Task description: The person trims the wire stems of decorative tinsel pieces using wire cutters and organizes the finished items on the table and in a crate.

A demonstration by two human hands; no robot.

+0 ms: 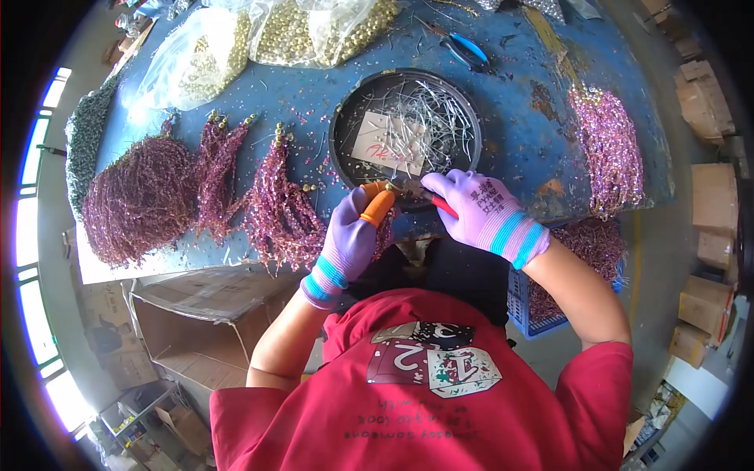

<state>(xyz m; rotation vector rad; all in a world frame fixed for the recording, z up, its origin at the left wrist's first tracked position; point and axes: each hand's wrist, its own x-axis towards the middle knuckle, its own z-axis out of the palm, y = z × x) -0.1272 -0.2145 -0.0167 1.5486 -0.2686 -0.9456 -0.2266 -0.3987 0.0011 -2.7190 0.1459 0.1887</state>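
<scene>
My left hand (pixel 353 233), in a purple glove with orange finger covers (pixel 378 207), pinches a small bundle of pink tinsel strands (pixel 384 238); a gold bead (pixel 389 187) shows at its fingertips. Closed around red-handled pliers (pixel 444 206), my right hand (pixel 481 206) is in a matching glove. The tool's jaws point at the bead, though whether they touch it is too small to tell. Just beyond both hands lies a round black tray (pixel 339 145) holding cut silvery wires (pixel 440 118) and a piece of card (pixel 381 143) with red writing.
Bead-topped pink tinsel bundles (pixel 279 200) lie left on the blue table (pixel 518 102). Bags of gold beads (pixel 314 31) and blue-handled pliers (pixel 463 49) are at the back. More pink tinsel (pixel 606 149) lies right, above a blue crate (pixel 534 323). A cardboard box (pixel 208 322) stands below left.
</scene>
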